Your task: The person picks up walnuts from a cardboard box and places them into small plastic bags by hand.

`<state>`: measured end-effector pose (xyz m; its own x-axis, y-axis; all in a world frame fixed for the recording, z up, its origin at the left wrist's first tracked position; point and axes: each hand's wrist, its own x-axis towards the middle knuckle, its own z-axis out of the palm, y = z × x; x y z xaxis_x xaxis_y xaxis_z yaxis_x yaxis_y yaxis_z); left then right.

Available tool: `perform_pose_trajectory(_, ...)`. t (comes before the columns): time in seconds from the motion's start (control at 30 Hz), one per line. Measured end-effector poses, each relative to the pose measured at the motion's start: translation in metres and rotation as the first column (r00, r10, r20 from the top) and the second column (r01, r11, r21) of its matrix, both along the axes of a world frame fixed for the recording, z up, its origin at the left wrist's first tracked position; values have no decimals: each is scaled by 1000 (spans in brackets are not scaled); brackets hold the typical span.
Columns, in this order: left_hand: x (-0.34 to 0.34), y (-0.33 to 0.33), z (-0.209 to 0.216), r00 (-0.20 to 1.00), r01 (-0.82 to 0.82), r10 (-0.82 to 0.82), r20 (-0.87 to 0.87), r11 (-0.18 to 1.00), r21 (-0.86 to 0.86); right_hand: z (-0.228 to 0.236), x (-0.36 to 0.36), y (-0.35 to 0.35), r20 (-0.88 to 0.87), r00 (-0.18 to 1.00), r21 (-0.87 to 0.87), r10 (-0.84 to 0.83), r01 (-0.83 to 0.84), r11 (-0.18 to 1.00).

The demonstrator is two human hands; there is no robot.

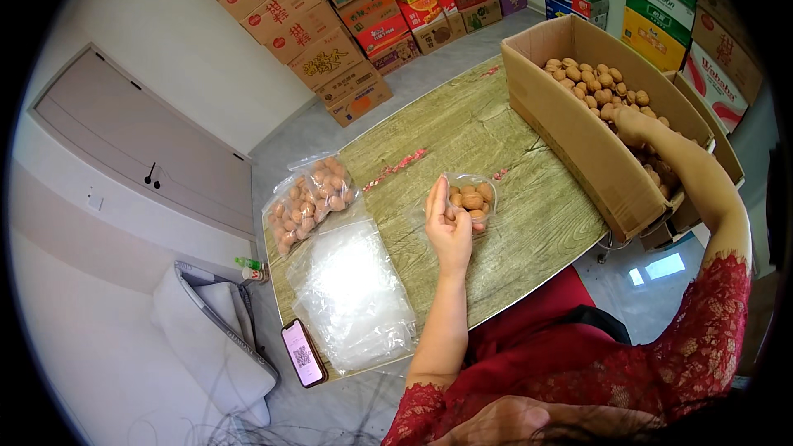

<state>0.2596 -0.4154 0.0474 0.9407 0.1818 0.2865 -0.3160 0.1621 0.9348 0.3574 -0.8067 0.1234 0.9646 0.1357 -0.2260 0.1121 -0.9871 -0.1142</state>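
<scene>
My left hand [450, 227] holds the side of a clear plastic bag at the middle of the table, its fingers straight and pressed together along the bag's edge. Several walnuts [472, 196] lie inside that bag. My right hand [634, 125] reaches into a tall cardboard box [562, 128] on the right, down among a heap of loose walnuts [591, 83]. Its fingertips are hidden there, so whether they grip any walnuts does not show.
Filled walnut bags [310, 202] stand at the table's left edge. Flat empty plastic bags [351, 289] are stacked nearer me, beside a phone [304, 353] with a lit screen. Red scraps [395, 169] mark the wooden-patterned tabletop [446, 124]. Stacked cartons [330, 62] line the far wall.
</scene>
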Motion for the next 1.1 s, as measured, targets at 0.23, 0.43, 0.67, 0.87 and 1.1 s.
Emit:
perform_pose_trajectory(0.23,2,0,-6,1000,23,-23,21,1000,-19,1,-4,-1,-25,1000,-9,16,-16,1000)
perform_pose_trajectory(0.43,3,2,-8,999,19,-19,28,1000,-11,11,-3,11,-158,987,-309,-35,-16,951)
perform_pose_trajectory(0.67,3,-6,-5,998,28,-28,53,1000,-4,45,-12,-18,214,977,11,0,-2,1000)
perform_pose_trajectory(0.87,-1,3,-4,1000,20,-20,9,1000,11,104,-102,85,789,496,571,-361,-378,729)
perform_pose_trajectory(1.1,0,-4,-2,996,60,-59,60,998,-11,19,-94,213,633,773,693,-43,-542,476)
